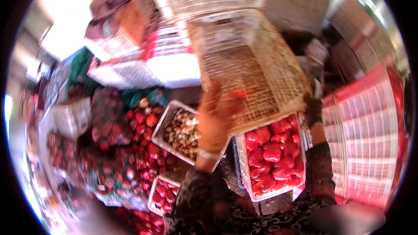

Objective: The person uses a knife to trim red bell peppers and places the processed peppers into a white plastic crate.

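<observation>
My left hand (pixel 212 119) is raised over the near left corner of a large yellowed plastic crate (pixel 285 67). Its fingers are spread and blurred by motion, with a red smear by the fingertips that I cannot make out. The crate is tilted and shows no load inside. At its right edge my right hand (pixel 313 111), in a dark glove, looks closed. A slim pale, shiny strip rises beside that hand; whether it is held is unclear. Below, between my arms, a white basket (pixel 252 195) is full of glossy red peppers (pixel 273 152).
Left of my left hand stands a white tray (pixel 157 135) of pale and green scraps. Red peppers (pixel 150 152) lie heaped farther left, beside filled mesh sacks (pixel 111 117). A smaller basket (pixel 151 200) holds more. A red-and-white crate (pixel 365 135) stands right.
</observation>
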{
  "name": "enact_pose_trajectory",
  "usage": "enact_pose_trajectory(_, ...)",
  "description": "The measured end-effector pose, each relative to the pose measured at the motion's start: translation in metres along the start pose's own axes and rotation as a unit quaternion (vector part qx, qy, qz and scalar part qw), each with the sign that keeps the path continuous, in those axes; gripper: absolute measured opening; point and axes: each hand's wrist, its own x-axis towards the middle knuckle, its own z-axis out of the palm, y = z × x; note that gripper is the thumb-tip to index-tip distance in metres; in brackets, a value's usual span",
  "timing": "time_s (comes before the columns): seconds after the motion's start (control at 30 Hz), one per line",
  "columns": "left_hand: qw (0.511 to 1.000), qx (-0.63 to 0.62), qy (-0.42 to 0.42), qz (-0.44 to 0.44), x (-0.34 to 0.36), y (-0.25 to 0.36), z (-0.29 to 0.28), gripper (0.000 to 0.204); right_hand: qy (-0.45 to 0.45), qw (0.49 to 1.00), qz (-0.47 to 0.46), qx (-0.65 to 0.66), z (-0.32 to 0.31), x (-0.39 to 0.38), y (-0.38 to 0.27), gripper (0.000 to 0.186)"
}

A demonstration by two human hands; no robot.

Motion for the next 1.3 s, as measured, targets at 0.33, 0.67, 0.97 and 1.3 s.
enact_pose_trajectory(0.33, 0.974, 0.118, -0.056, -0.182, -0.036, -0.162, -0.025, 0.075, -0.07, 0.95, 0.187, 0.238, 0.009, -0.04, -0.092, 0.065)
enact_pose_trajectory(0.67, 0.864, -0.297, 0.289, -0.286, -0.175, -0.089, -0.112, 0.068, -0.076, 0.976, -0.134, 0.156, 0.013, -0.179, -0.215, 0.059)
enact_pose_trajectory(0.97, 0.87, -0.192, 0.43, -0.148, -0.139, -0.128, -0.275, 0.069, -0.241, 0.923, -0.062, 0.293, 0.26, -0.183, -0.344, 0.051)
enact_pose_trajectory(1.3, 0.884, 0.309, 0.299, -0.184, -0.172, -0.351, -0.414, 0.02, -0.426, 0.859, 0.089, 0.269, 0.494, -0.248, -0.371, 0.046)
